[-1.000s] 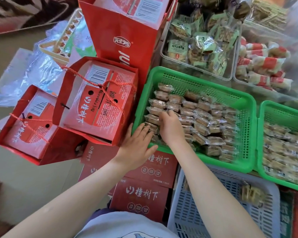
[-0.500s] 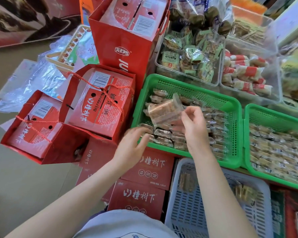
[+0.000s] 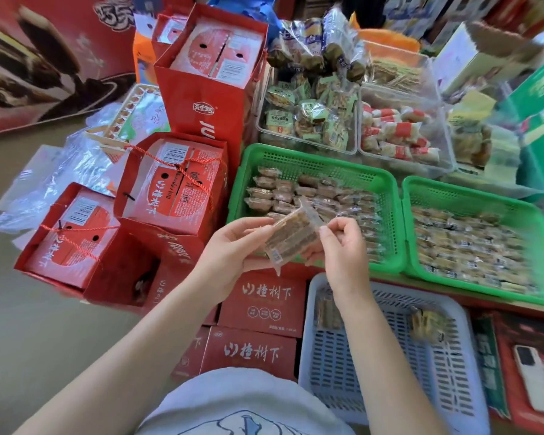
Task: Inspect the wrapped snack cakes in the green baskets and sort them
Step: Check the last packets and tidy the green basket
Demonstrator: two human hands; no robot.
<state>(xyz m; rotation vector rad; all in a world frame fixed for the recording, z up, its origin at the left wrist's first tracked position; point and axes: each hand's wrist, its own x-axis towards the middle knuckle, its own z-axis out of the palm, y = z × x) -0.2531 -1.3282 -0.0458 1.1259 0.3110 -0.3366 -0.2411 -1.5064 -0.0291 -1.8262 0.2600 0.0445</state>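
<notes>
I hold one clear-wrapped brown snack cake up in front of the left green basket, which is filled with several rows of similar cakes. My left hand pinches the wrapper's left side and supports it from below. My right hand pinches its right edge. A second green basket to the right holds several paler wrapped cakes. Below my hands a white slotted basket holds two wrapped cakes, one at its left and one at its right.
Red gift boxes and red bags crowd the left. Flat red cartons lie under my hands. Clear bins of green-wrapped and red-striped snacks stand behind the green baskets. A white phone lies at the lower right.
My right hand lifted a wrapped cake out of the left green basket and brought it toward me. My left hand rose from the basket's rim and took hold of the cake's other side.
</notes>
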